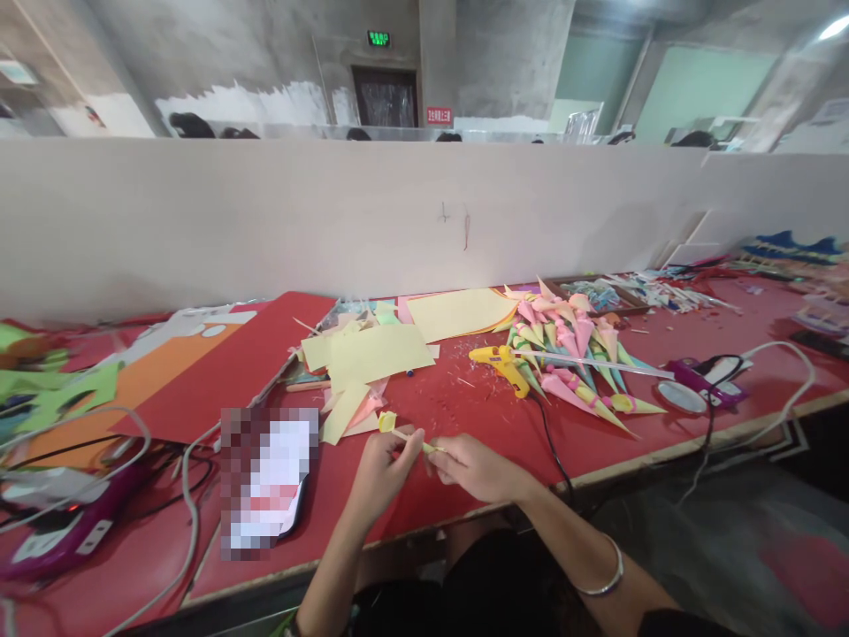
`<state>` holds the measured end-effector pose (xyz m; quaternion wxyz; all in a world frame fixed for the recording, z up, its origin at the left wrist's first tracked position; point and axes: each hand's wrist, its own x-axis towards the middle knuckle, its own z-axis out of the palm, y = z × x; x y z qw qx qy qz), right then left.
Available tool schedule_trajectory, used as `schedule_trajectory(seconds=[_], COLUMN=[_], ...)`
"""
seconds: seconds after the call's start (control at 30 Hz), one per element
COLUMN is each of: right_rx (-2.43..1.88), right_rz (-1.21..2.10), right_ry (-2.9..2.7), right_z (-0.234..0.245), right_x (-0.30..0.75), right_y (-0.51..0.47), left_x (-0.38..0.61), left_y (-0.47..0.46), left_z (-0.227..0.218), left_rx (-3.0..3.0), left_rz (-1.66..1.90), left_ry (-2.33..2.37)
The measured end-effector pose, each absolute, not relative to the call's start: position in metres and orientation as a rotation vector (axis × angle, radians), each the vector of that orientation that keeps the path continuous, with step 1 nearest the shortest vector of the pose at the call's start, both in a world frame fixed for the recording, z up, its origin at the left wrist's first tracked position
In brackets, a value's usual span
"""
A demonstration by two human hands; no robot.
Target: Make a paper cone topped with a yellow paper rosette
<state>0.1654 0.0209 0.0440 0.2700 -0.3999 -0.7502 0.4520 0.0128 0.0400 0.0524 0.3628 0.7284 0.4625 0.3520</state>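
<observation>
My left hand [381, 464] is closed on a pale yellow paper piece [386, 422] with a small cup-like end that sticks out beyond the fingers. A narrow pale length of it runs between the hands. At its other end, my right hand [472, 469] pinches the paper tip between thumb and fingers. Just beyond the hands lie loose pale yellow paper sheets [381, 358]. To the right is a yellow glue gun [500, 364] with a long clear glue stick in its back. Behind it, many pink, yellow and green paper cones [577, 332] are piled up.
A phone [271, 482] lies left of my hands. Red card [232, 363] and orange card [165, 380] cover the table's left side. Purple power strips [713, 385] with trailing cables sit at both sides. A white partition [332, 221] stands behind the red table [457, 398].
</observation>
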Motion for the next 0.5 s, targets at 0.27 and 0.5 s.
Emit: schedule_trajectory(seconds=[0.27, 0.5], right_rx=[-0.946, -1.614], right_rz=[1.514, 0.347], right_ry=[-1.931, -2.451], right_z=[0.054, 0.054], right_x=[0.173, 0.153], right_y=[0.028, 0.026], left_x=[0.008, 0.017], left_y=[0.044, 0.047], left_z=[0.058, 0.039], left_rx=[1.952, 1.593], left_rz=[0.850, 1.009], left_ry=[1.011, 1.282])
